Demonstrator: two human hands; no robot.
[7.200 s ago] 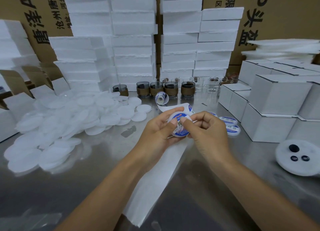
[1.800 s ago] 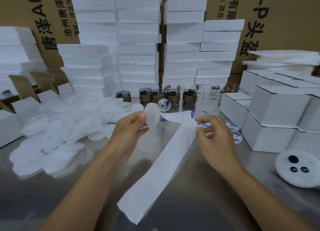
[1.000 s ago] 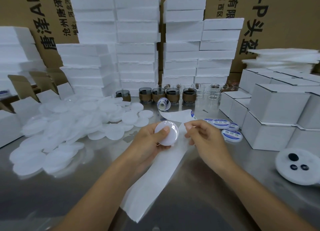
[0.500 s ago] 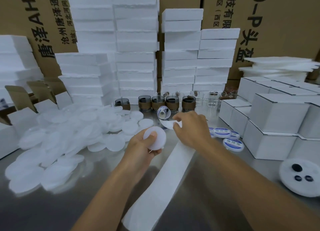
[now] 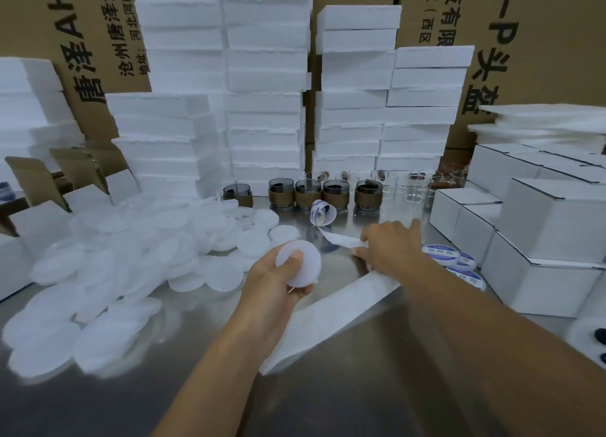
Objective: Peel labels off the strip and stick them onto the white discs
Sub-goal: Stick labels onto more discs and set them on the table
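My left hand (image 5: 272, 281) grips a bare white disc (image 5: 300, 264) above the metal table, thumb across its face. My right hand (image 5: 390, 245) lies over the white label strip (image 5: 334, 312) and pinches its edge near the curl. The strip runs from a small roll (image 5: 323, 212) at the back down toward me. Whether a label sits under the fingers is hidden. Several labelled discs (image 5: 441, 253) with blue print lie right of my right hand. A heap of blank white discs (image 5: 131, 266) covers the table's left half.
Foam block stacks (image 5: 265, 108) and cardboard cartons (image 5: 541, 43) stand at the back. Brown-sleeved glass cups (image 5: 308, 192) line up before them. White boxes (image 5: 554, 236) crowd the right. A white round part with black dots (image 5: 590, 341) sits at the right edge.
My right hand has slid right and lower along the strip, turning it more crosswise. My left hand holds the disc in about the same spot.
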